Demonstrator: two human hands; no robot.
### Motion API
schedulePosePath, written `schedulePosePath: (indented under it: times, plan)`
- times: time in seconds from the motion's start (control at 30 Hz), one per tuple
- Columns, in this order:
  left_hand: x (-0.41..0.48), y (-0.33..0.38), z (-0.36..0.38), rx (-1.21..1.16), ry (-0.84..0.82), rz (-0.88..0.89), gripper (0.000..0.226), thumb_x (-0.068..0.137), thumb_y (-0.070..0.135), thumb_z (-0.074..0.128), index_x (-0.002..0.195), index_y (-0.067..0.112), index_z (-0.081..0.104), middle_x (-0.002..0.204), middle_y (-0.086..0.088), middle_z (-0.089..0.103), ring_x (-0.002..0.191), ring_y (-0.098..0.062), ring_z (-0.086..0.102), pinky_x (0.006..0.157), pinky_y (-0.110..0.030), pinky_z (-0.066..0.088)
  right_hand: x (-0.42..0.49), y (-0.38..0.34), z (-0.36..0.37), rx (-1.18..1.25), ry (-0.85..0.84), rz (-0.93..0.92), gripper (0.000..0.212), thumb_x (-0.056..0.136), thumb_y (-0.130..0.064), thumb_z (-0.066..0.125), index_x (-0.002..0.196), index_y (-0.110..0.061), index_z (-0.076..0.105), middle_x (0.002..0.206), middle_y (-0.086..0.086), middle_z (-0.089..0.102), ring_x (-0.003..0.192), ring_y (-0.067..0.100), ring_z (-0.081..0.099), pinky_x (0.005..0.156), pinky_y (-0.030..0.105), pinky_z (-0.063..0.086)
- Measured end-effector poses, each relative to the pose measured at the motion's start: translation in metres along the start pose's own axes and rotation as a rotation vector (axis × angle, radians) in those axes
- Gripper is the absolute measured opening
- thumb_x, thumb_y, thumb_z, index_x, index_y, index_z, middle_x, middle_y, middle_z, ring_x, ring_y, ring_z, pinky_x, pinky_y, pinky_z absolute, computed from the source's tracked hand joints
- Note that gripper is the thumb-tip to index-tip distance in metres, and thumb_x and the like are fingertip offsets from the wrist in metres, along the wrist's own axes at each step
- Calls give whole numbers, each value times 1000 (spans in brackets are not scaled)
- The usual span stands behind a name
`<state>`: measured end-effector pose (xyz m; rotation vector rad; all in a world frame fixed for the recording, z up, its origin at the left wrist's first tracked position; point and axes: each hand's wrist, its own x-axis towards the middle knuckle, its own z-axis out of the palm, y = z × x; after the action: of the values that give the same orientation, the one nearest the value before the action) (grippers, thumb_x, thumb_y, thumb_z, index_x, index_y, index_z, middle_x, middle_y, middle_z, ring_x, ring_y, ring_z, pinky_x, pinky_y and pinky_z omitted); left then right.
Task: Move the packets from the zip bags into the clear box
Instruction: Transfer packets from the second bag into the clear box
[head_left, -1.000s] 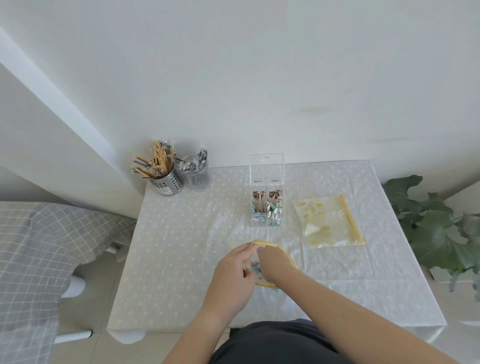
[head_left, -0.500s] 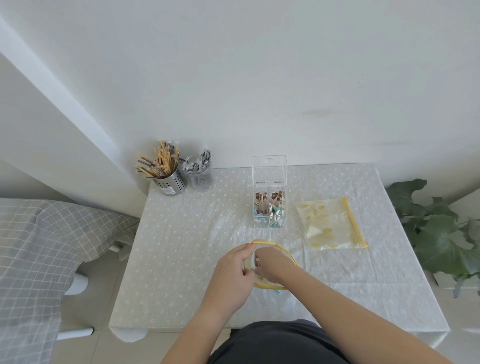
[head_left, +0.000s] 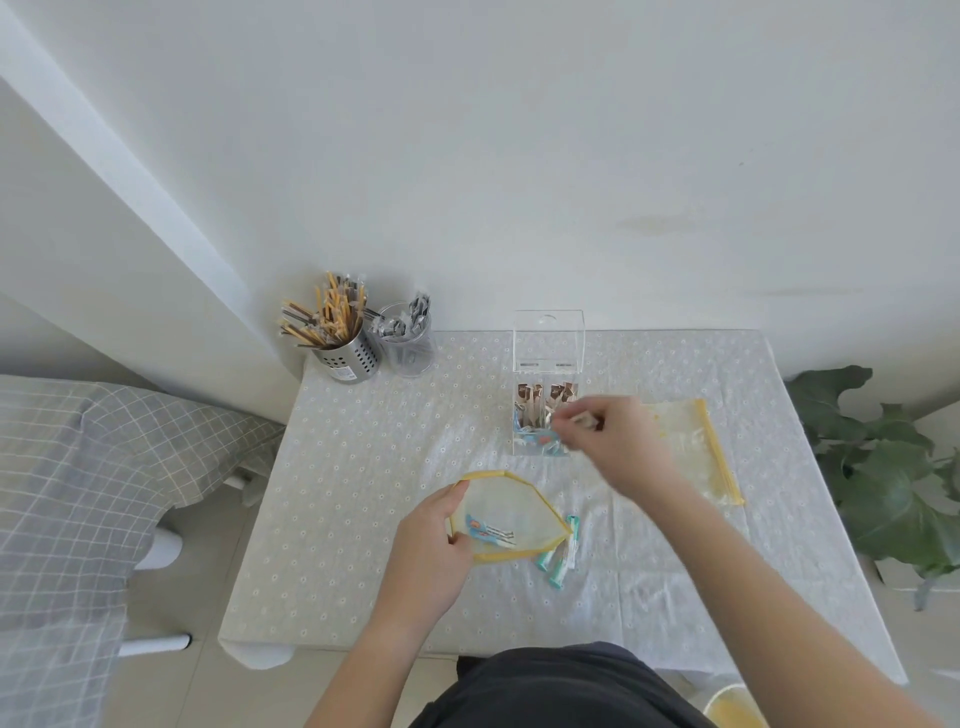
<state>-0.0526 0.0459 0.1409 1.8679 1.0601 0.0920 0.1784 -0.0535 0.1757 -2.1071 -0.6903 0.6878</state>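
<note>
White dotted cloth covers the table (head_left: 363, 493) where I work. My right hand (head_left: 613, 447) is at the clear box (head_left: 548, 340), and its fingertips pinch one small packet (head_left: 576, 420). This part is blurred, so I cannot tell if it is already inside the box or just above it. My left hand (head_left: 431, 540) grips the yellow rim of the near zip bag (head_left: 514, 499) and holds the mouth open. One printed packet (head_left: 491, 530) lies in this bag. Some teal packets (head_left: 561, 556) lie at its right corner, inside or under it, I cannot say. Brown packets (head_left: 540, 395) already stand in the box. A second zip bag (head_left: 691, 452) lies flat on the right, and I cannot read its content. I judge the task is near the middle: the near bag is not yet empty.
</note>
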Motion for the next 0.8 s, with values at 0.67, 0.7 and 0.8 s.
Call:
schedulePosePath:
  times: [0.67, 0.7, 0.8]
  plan:
    - [10, -12, -8, -86, 96, -154, 68, 94, -8, 53, 151, 28, 56, 133, 13, 65, 72, 4, 64, 72, -14, 57, 154, 49, 99, -1116, -559, -265, 43, 69, 23, 48, 62, -18, 36, 71, 2, 42, 78, 24, 45, 54, 30, 38]
    - [11, -13, -8, -86, 95, -160, 68, 94, -8, 53, 152, 28, 56, 135, 15, 64, 73, 4, 64, 73, -15, 57, 153, 48, 100, -1110, -542, -258, 43, 73, 23, 51, 63, -17, 39, 71, 2, 43, 82, 24, 45, 59, 32, 40]
    - [15, -13, -7, -92, 88, -172, 69, 94, -7, 54, 153, 28, 55, 142, 19, 60, 72, 3, 64, 75, -16, 58, 161, 54, 101, -1088, -507, -237, 32, 84, 16, 55, 93, -10, 71, 97, 3, 69, 97, 24, 62, 70, 32, 52]
